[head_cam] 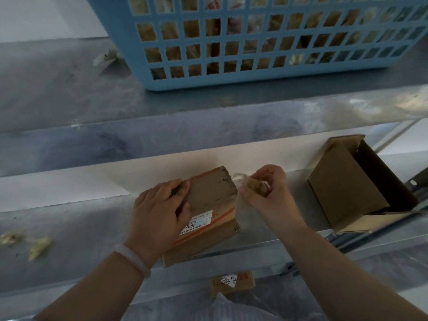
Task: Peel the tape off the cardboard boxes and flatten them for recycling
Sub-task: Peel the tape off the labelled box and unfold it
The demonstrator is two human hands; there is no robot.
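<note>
Brown small box (209, 206) lay on the metal desk (69, 228); the left hand (159, 212) gripped it, the right hand (269, 192) pinched a wad of peeled tape (253, 188) (joined at the corner, it seemed). Peeling was in hand; a firm pull seemed next.

small box (208, 205) sits taped shut at the front edge of the shelf (81, 228), about midway along, turned a bit, white barcode label (196, 222) and orange stripe on top; tape (240, 179) stretches off its far right corner into a crumpled wad; open box (347, 184) lies on its side near the right end
</note>
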